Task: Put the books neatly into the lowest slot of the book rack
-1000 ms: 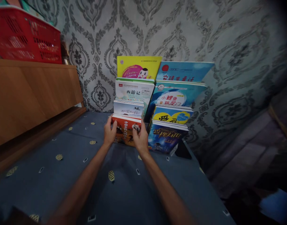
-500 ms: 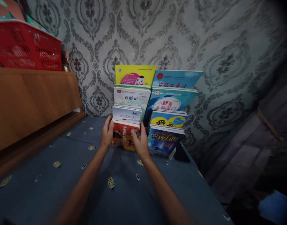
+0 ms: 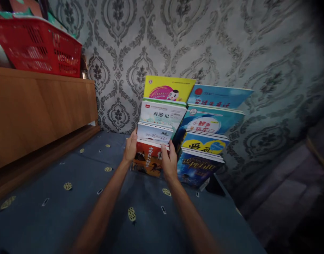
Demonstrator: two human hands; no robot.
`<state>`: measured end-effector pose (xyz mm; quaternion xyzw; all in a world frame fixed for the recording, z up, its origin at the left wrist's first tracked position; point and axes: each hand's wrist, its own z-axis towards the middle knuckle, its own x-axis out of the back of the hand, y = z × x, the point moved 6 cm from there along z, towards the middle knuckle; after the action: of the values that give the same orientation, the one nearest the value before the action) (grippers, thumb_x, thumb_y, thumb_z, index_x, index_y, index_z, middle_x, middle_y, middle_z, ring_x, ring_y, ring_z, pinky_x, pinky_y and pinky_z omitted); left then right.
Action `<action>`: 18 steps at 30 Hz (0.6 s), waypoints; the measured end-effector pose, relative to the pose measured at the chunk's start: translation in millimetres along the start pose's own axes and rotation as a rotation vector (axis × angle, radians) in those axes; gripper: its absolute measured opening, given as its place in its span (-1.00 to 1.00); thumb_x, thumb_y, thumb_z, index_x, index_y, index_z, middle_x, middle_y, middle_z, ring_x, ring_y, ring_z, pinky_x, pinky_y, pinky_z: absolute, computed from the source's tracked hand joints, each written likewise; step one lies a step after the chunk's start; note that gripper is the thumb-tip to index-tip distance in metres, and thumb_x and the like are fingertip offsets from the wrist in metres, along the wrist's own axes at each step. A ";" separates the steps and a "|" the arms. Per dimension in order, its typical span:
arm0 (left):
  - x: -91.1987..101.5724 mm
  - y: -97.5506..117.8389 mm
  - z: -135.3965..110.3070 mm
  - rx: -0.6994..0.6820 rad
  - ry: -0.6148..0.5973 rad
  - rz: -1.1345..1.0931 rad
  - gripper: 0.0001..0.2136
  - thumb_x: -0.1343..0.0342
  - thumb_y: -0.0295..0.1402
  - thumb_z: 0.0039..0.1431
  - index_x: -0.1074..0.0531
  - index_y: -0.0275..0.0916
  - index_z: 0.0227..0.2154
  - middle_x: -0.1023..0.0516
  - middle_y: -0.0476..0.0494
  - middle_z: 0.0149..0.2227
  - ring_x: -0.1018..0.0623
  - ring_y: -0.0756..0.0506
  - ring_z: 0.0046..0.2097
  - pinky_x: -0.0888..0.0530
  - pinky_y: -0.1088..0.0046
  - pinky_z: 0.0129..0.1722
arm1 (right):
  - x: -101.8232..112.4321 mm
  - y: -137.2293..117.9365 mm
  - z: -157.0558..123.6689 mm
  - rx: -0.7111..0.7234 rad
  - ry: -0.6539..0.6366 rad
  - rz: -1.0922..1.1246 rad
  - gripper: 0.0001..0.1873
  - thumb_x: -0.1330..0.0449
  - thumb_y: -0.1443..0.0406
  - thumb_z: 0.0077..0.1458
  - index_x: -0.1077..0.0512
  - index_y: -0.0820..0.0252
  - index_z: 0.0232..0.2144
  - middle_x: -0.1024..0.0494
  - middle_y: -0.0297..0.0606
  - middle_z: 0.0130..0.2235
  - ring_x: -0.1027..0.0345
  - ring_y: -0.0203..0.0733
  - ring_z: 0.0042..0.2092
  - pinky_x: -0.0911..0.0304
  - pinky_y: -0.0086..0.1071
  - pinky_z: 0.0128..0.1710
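Observation:
Two rows of upright books lean back in tiers by the wall. A red-orange book [image 3: 148,163] with Chinese lettering and horse pictures fronts the left row. My left hand [image 3: 130,146] presses its left edge, and my right hand [image 3: 169,160] grips its right edge with the thumb on the cover. Behind it stand a pale blue-white book [image 3: 154,133], a white-green book [image 3: 160,114] and a yellow book [image 3: 169,86]. The right row holds a dark blue book [image 3: 197,167], a yellow-and-blue book [image 3: 204,143], a teal book [image 3: 215,118] and a light blue book [image 3: 220,95].
A dark blue patterned cloth [image 3: 98,208] covers the surface under the books. On the left, a red plastic basket [image 3: 48,49] sits on a wooden cabinet [image 3: 42,109]. Patterned wallpaper [image 3: 141,46] rises behind. A dark flat object [image 3: 215,187] lies right of the books.
My view has shifted, so the books and cabinet appear farther right. Both hands stay at the sides of the red-orange book; my right thumb sits nearer its right edge.

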<state>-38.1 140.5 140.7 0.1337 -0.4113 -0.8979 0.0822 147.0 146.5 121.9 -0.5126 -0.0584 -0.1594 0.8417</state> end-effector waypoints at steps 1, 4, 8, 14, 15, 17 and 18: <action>0.6 -0.6 0.7 0.002 0.000 -0.004 -0.37 0.12 0.16 0.34 -0.47 -0.20 0.17 -0.45 -0.17 0.26 -0.35 -0.22 0.34 -0.21 0.15 0.39 | 0.2 0.4 0.2 0.001 0.006 0.006 -0.19 0.10 -0.04 0.27 -0.05 0.33 0.40 -0.21 0.04 0.39 -0.12 -0.04 0.38 -0.06 -0.11 0.35; 12.5 -9.4 8.3 0.065 0.059 -0.048 -0.36 0.14 0.17 0.34 -0.46 -0.23 0.17 -0.42 -0.23 0.28 -0.34 -0.23 0.35 -0.20 0.13 0.39 | 3.4 4.2 -0.7 0.016 0.035 0.002 -0.17 0.07 -0.07 0.26 -0.07 0.32 0.39 -0.18 0.03 0.40 -0.05 -0.04 0.41 0.00 -0.11 0.39; 40.5 -19.1 24.0 0.178 0.145 -0.215 -0.29 0.35 0.19 0.37 -0.41 -0.23 0.19 -0.41 -0.30 0.28 -0.34 -0.24 0.36 -0.29 0.08 0.31 | 11.2 10.1 -12.1 0.099 0.074 -0.049 -0.18 0.05 -0.08 0.29 0.02 0.22 0.42 -0.10 0.00 0.44 0.00 -0.03 0.43 0.02 -0.03 0.40; 70.9 -21.5 33.1 0.227 0.148 -0.366 -0.32 0.35 0.17 0.37 -0.41 -0.21 0.14 -0.47 -0.33 0.23 -0.41 -0.29 0.30 -0.43 0.05 0.17 | 22.7 9.4 -54.0 0.214 0.089 -0.185 -0.25 -0.01 0.01 0.32 0.04 0.14 0.43 -0.08 -0.03 0.44 0.06 0.00 0.45 0.03 0.05 0.40; 73.7 -24.9 31.8 0.264 0.185 -0.377 -0.36 0.31 0.13 0.38 -0.42 -0.23 0.13 -0.50 -0.34 0.20 -0.45 -0.29 0.27 -0.45 0.07 0.14 | 23.4 9.4 -61.5 0.237 0.088 -0.209 -0.27 -0.02 0.04 0.32 0.02 0.13 0.42 -0.11 -0.02 0.43 0.01 0.02 0.44 -0.02 0.07 0.38; 76.2 -32.9 27.9 0.355 0.271 -0.398 -0.44 0.25 0.04 0.41 -0.44 -0.29 0.08 -0.57 -0.37 0.11 -0.56 -0.25 0.14 -0.49 0.17 0.05 | 23.4 12.1 -75.5 0.286 0.088 -0.246 -0.32 -0.05 0.09 0.32 -0.03 0.10 0.40 -0.19 0.00 0.38 -0.09 0.05 0.39 -0.14 0.10 0.32; 75.8 -36.4 25.7 0.399 0.307 -0.410 -0.48 0.22 -0.01 0.41 -0.46 -0.31 0.04 -0.61 -0.38 0.05 -0.61 -0.22 0.06 -0.51 0.23 -0.01 | 22.4 15.0 -81.8 0.312 0.087 -0.263 -0.34 -0.06 0.12 0.32 -0.07 0.10 0.38 -0.23 0.00 0.36 -0.14 0.07 0.36 -0.20 0.11 0.28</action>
<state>-119.5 163.0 116.0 0.3610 -0.5265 -0.7668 -0.0672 167.8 76.1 76.8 -0.3565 -0.1125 -0.2788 0.8846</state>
